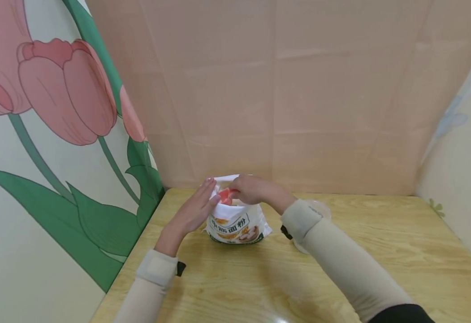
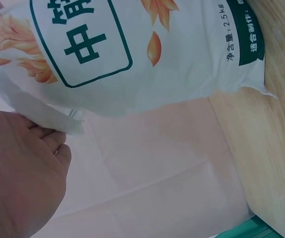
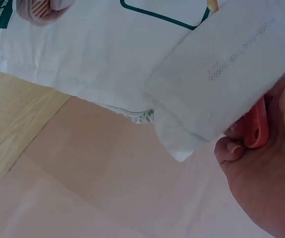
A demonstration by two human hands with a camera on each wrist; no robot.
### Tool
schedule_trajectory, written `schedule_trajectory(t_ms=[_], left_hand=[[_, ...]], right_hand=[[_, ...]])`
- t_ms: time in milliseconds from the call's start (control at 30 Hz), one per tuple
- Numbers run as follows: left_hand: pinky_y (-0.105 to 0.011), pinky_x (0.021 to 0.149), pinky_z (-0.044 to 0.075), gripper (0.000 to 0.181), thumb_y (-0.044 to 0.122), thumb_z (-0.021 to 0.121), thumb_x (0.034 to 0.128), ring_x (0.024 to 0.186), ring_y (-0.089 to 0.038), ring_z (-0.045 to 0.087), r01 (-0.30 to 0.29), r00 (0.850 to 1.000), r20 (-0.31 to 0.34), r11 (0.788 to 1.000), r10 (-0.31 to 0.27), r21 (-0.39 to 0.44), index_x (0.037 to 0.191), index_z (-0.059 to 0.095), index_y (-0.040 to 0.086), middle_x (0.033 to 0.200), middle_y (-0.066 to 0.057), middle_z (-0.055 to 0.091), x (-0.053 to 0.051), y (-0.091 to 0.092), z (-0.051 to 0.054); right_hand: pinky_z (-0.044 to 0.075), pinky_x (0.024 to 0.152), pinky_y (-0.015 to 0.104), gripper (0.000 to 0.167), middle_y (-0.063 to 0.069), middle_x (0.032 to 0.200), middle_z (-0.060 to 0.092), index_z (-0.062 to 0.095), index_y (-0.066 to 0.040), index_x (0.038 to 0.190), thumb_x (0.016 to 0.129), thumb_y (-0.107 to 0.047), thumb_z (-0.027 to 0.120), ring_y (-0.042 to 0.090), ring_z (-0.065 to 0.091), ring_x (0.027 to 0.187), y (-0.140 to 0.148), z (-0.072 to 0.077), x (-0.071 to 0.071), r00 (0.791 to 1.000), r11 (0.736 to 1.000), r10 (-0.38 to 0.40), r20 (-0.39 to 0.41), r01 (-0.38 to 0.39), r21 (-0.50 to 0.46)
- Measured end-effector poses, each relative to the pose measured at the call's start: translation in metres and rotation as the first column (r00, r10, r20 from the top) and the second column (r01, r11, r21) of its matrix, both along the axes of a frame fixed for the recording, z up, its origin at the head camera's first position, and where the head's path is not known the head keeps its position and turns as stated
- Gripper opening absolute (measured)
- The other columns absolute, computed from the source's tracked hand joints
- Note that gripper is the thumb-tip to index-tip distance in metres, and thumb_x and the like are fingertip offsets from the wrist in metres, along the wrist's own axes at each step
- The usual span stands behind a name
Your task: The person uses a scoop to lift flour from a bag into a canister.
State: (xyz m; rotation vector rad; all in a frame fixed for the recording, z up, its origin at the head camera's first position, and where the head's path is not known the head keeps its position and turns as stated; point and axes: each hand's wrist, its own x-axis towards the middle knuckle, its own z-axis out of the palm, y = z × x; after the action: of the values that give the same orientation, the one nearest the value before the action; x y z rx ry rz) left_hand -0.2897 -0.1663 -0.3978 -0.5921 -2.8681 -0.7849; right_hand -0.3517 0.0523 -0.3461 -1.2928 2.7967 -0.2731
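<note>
A white flour bag [image 1: 237, 224] with green lettering stands on the wooden table, its mouth open and the rim folded outward. My left hand [image 1: 192, 211] holds the left side of that rim, fingers behind it in the left wrist view. Over the bag's mouth, my right hand [image 1: 255, 189] grips the handle of a red scoop [image 1: 225, 196]. In the right wrist view the scoop's red handle end [image 3: 256, 126] shows in the palm, and the folded rim hides the rest. How much flour the scoop carries cannot be seen.
A clear plastic bowl [image 1: 321, 208] stands right of the bag, mostly hidden by my right forearm. Behind the wooden table [image 1: 380, 237] hangs a pinkish-beige sheet [image 1: 300, 98]. A wall with painted tulips [image 1: 66, 89] borders the left, and a pale wall [image 1: 457, 179] the right.
</note>
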Motion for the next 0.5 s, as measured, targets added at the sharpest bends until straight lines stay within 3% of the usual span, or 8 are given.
schedule_trajectory(t_ms=[167, 333, 500], left_hand=[[-0.050, 0.126, 0.014, 0.068, 0.054, 0.027, 0.1084, 0.157, -0.018, 0.002, -0.002, 1.000, 0.010, 1.000, 0.001, 0.004, 0.164, 0.016, 0.017, 0.171, 0.003, 0.006, 0.002, -0.001, 0.003], [-0.050, 0.125, 0.015, 0.070, 0.057, 0.025, 0.1076, 0.157, -0.019, 0.003, 0.008, 1.000, 0.006, 1.000, -0.008, -0.011, 0.164, 0.016, 0.017, 0.170, 0.002, 0.007, 0.003, -0.003, 0.004], [-0.049, 0.125, 0.015, 0.073, 0.062, 0.023, 0.1061, 0.157, -0.017, 0.002, 0.013, 1.000, 0.014, 1.000, -0.013, -0.021, 0.164, 0.015, 0.018, 0.171, 0.003, 0.006, 0.004, -0.004, 0.007]], right_hand=[[0.052, 0.082, 0.036, 0.017, -0.002, 0.087, 0.062, 0.068, -0.015, 0.093, 0.104, -0.022, 0.058, 0.016, 0.059, 0.085, 0.006, 0.002, 0.004, 1.000, 1.000, -0.022, 0.019, 0.023, -0.016], [0.051, 0.082, 0.037, 0.016, -0.001, 0.088, 0.063, 0.068, -0.014, 0.095, 0.104, -0.022, 0.058, 0.017, 0.058, 0.085, 0.011, 0.003, 0.007, 1.000, 0.999, 0.002, -0.016, -0.003, -0.034], [0.053, 0.087, 0.040, 0.014, 0.003, 0.096, 0.067, 0.069, -0.012, 0.101, 0.104, -0.020, 0.058, 0.021, 0.062, 0.092, 0.021, 0.006, 0.011, 0.999, 0.998, -0.022, -0.034, 0.020, -0.067]])
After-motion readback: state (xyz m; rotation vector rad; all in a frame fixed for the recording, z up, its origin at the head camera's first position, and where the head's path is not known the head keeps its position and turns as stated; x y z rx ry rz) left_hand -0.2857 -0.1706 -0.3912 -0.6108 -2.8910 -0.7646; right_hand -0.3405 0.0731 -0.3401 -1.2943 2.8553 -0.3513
